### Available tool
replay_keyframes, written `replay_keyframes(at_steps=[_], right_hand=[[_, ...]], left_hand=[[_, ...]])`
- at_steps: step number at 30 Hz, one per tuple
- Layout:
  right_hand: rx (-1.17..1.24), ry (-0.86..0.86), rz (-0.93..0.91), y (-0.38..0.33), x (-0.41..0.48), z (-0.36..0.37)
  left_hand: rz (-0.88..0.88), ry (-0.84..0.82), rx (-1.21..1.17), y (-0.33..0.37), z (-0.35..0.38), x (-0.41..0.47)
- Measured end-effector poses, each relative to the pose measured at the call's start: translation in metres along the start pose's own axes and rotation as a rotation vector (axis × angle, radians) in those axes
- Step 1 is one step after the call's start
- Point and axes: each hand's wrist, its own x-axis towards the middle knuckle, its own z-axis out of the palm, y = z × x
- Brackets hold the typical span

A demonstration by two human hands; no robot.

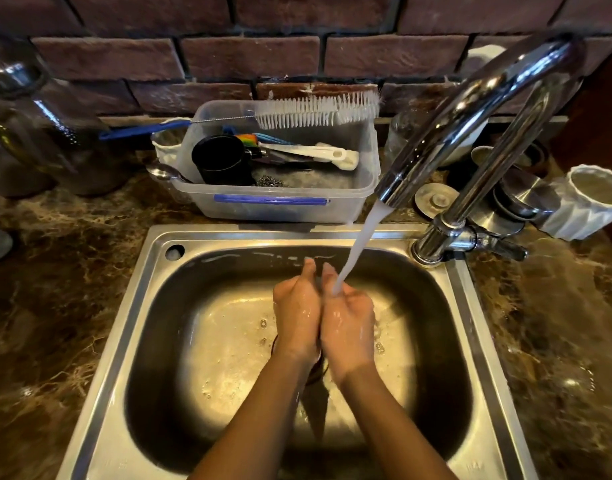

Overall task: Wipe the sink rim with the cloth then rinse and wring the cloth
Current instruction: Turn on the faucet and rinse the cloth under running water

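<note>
So we're on the rinse part by the look of it: the tap (pixel 471 109) is running and the water stream (pixel 360 244) lands right on our fingertips, over the middle of the basin. Our left hand (pixel 297 313) and right hand (pixel 348 323) are pressed flat against each other, palm to palm, fingers pretty much straight and pointing away from us, both wet. Here's the catch though: we can't actually spot the cloth for sure. There's a dark strip (pixel 316 403) hanging below the wrists, and it might be the cloth sandwiched between our palms or it might just be shadow, honestly can't tell. The sink rim (pixel 263 233) looks wet along the back edge, so our guess is the wiping is done, but that's only a guess. If the cloth is in there, next up is letting water run through it properly, then bunching it in both fists and twisting in opposite directions over the basin, so the drips go down the drain and not onto the marble counter (pixel 72 271). The tap lever (pixel 505 249) sits off to the right, so the right hand is the one to free up for it.
</note>
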Motion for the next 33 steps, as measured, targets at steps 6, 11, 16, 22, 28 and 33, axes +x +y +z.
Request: replay_keyframes(at_steps=[6,11,16,22,28,33], right_hand=[[-0.057,0.062,0.033,0.004,0.015,-0.008],[-0.073,0.024,-0.003,0.000,-0.013,-0.005],[-0.124,0.110,0.016,0.003,0.008,-0.009],[-0.053,0.013,-0.058,-0.001,-0.017,0.002],[-0.160,0.129,0.061,0.011,0.008,-0.007],[-0.129,0.021,-0.039,0.001,-0.023,0.000]], left_hand=[[-0.208,-0.135,-0.109,0.011,0.000,-0.008],[-0.041,0.014,0.023,-0.002,0.000,0.000],[-0.205,-0.086,-0.072,0.010,0.003,-0.011],[-0.063,0.036,0.042,0.002,-0.001,-0.003],[-0.170,0.012,0.066,0.001,0.005,-0.017],[-0.067,0.042,0.117,0.005,-0.001,-0.005]])
